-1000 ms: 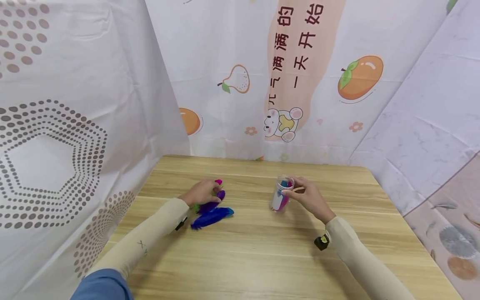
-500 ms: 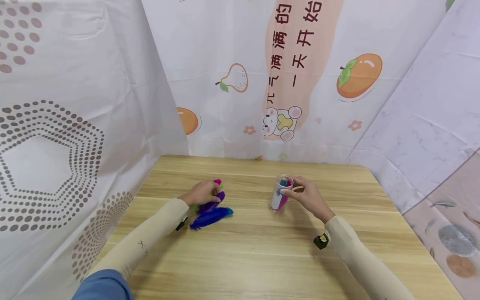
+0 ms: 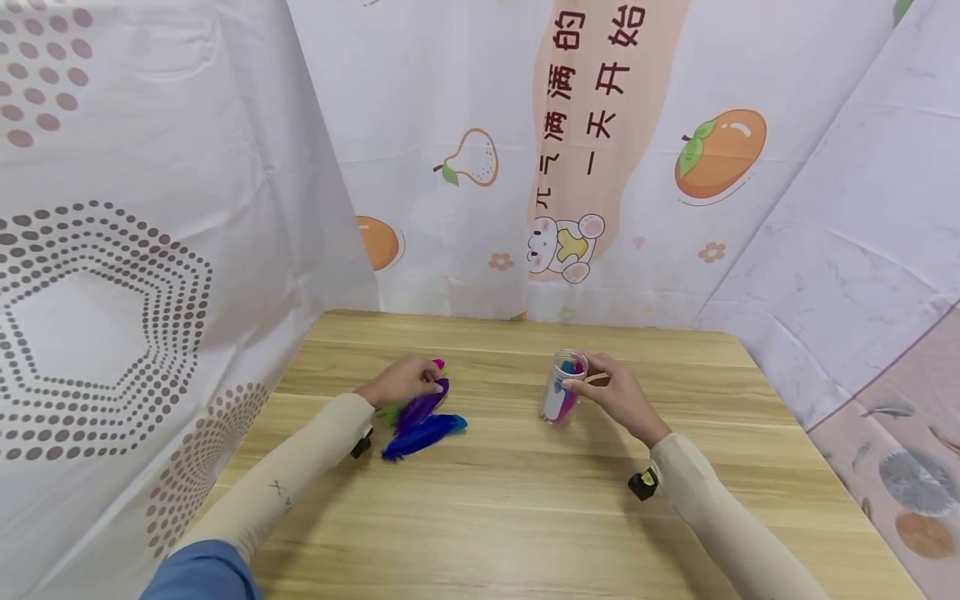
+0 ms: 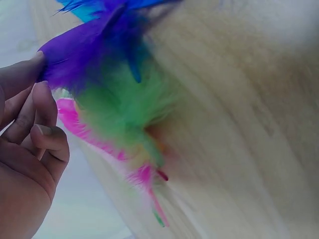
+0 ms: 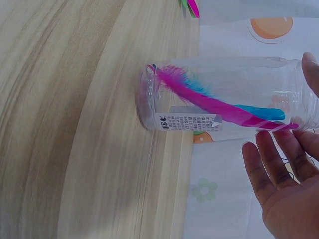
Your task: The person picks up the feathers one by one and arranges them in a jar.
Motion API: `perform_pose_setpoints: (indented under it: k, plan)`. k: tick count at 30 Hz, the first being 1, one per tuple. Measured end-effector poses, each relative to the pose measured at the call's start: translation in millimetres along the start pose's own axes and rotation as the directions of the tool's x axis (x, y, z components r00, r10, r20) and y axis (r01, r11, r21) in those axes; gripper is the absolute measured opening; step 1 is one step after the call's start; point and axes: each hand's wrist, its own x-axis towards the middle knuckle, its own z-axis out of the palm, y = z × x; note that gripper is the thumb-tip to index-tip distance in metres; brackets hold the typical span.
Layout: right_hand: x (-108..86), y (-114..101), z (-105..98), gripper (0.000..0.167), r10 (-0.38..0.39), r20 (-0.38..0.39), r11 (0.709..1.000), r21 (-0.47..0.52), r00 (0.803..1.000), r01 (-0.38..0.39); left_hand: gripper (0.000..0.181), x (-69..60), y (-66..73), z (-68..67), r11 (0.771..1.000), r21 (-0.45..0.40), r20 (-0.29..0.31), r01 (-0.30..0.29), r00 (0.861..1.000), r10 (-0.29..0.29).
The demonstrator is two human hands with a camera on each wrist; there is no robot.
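Note:
My left hand (image 3: 405, 380) pinches the tip of a purple feather (image 4: 79, 55) between thumb and index finger. Below that feather in the left wrist view lie a green feather (image 4: 119, 109) and a pink feather (image 4: 75, 117). A blue feather (image 3: 423, 437) rests on the table just nearer to me. My right hand (image 3: 618, 396) grips a clear jar (image 5: 249, 74) near its mouth, thumb on one side and fingers on the other. Inside the upright jar stand a magenta feather (image 5: 219, 107) and a teal feather (image 5: 264, 112). A printed label (image 5: 187, 122) sticks to its wall.
The wooden table (image 3: 495, 508) carries the feathers on the left and the jar right of centre. A printed curtain (image 3: 465, 225) hangs behind its far edge, and another curtain (image 3: 90, 325) hangs along the left side.
My left hand has lifted slightly, and the purple feather has risen with it, showing more of its length. The right hand and jar stay where they were.

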Motion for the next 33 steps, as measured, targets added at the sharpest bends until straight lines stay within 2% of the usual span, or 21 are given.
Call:
perform_pose_setpoints:
  k: [7, 10, 16, 23, 33]
  plan:
    - [9.7, 34.0, 3.5, 0.051, -0.020, -0.018, 1.000, 0.007, 1.000, 0.020, 0.007, 1.9, 7.4, -10.7, 0.998, 0.031, -0.013, -0.051, 0.999, 0.051]
    - [12.1, 44.1, 4.9, 0.052, -0.025, -0.030, 1.000, 0.005, 0.999, 0.025, 0.007, 1.3, 11.7, -15.0, 0.998, 0.043, -0.012, -0.042, 0.999, 0.042]
    - [11.3, 45.8, 5.5, 0.053, -0.031, -0.044, 0.999, 0.011, 0.999, 0.031, 0.007, 0.5, 20.5, -24.6, 0.997, 0.044, -0.027, -0.064, 0.997, 0.065]
    - [11.1, 45.3, 5.8, 0.053, -0.030, -0.044, 1.000, 0.002, 0.999, 0.030, 0.008, 1.0, 24.0, -33.7, 0.992, 0.067, -0.026, -0.108, 0.994, 0.110]
    - [11.5, 44.4, 6.4, 0.054, -0.030, -0.043, 1.000, 0.008, 0.999, 0.030, 0.014, -0.8, 28.1, -37.4, 0.991, 0.024, -0.055, -0.133, 0.989, 0.134]
